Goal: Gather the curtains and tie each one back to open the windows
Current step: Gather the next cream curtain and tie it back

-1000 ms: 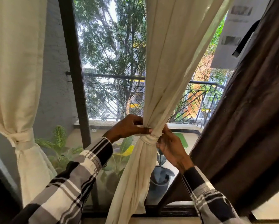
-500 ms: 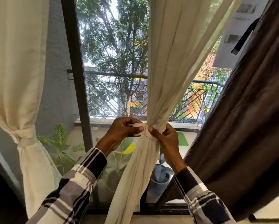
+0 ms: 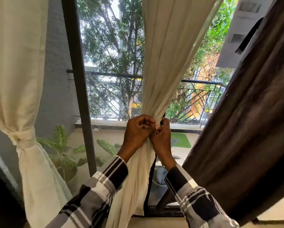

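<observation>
Gripping the gathered waist of the middle cream cotton curtain point(image 3: 162, 66), both hands meet at centre frame. Left hand point(image 3: 138, 131): fingers curled into a fist around the bunched cloth from the left side, knuckles toward the camera. Right hand point(image 3: 161, 137): fingers bent, pinching at the same bunch from the right, touching the left hand. A tie band is not clear under the fingers; cannot tell whether one is wrapped there. Both forearms come up from the bottom edge in black, grey and white plaid sleeves point(image 3: 105, 186).

Below the hands the cream cloth hangs loose down to the dark window sill point(image 3: 164, 211). Above them it fans out wide toward the top edge.

Left side: a second cream curtain point(image 3: 18, 63), already cinched by a knotted cream tie point(image 3: 23, 136), its lower part hanging free beneath the knot. Right side: a dark brown heavy curtain point(image 3: 253, 120) slanting across the frame, untied as far as shows.

Between the two cream curtains, a dark vertical window frame post point(image 3: 79, 88). Beyond the glass: a variegated green potted plant point(image 3: 62, 145) on the balcony floor, a green mat point(image 3: 180, 139), a black metal balcony railing point(image 3: 195, 99), then leafy trees point(image 3: 111, 46) and a grey building wall point(image 3: 233, 33).
</observation>
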Motion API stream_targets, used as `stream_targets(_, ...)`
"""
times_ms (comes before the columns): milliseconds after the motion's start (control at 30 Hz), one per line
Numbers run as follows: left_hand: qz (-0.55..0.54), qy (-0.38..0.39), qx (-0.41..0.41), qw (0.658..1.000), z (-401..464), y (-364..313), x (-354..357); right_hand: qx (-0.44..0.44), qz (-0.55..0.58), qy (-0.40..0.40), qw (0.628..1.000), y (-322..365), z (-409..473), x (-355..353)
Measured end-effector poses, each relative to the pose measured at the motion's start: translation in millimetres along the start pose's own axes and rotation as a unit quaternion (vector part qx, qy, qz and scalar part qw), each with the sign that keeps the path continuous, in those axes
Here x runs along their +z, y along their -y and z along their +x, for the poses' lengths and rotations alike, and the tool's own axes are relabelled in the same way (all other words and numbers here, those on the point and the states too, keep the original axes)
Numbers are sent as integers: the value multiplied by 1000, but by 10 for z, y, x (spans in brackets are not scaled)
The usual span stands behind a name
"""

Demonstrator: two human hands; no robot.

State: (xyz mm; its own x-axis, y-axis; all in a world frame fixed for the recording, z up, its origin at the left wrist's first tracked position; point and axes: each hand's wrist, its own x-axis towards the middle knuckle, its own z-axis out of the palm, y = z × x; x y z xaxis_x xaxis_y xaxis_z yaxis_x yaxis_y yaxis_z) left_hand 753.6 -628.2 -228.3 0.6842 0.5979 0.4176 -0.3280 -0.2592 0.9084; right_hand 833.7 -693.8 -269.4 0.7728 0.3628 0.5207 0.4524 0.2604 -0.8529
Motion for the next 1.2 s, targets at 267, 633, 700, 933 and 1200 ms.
stream_targets(267,114,-45,67,990,-89,11,12,22,-1,42,999,-57,43,-173)
stream_targets(633,49,-45,34,997,-104,61,-22,101,117,40,987,84,19,-315)
stream_targets(700,21,-23,28,999,-115,58,-25,85,88,24,992,55,42,-299)
stream_targets(933,97,-32,54,993,-89,-10,-23,22,-19,96,995,86,68,-240)
stream_targets(1200,115,-84,71,987,-54,-22,-31,9,-60,141,988,28,109,-279)
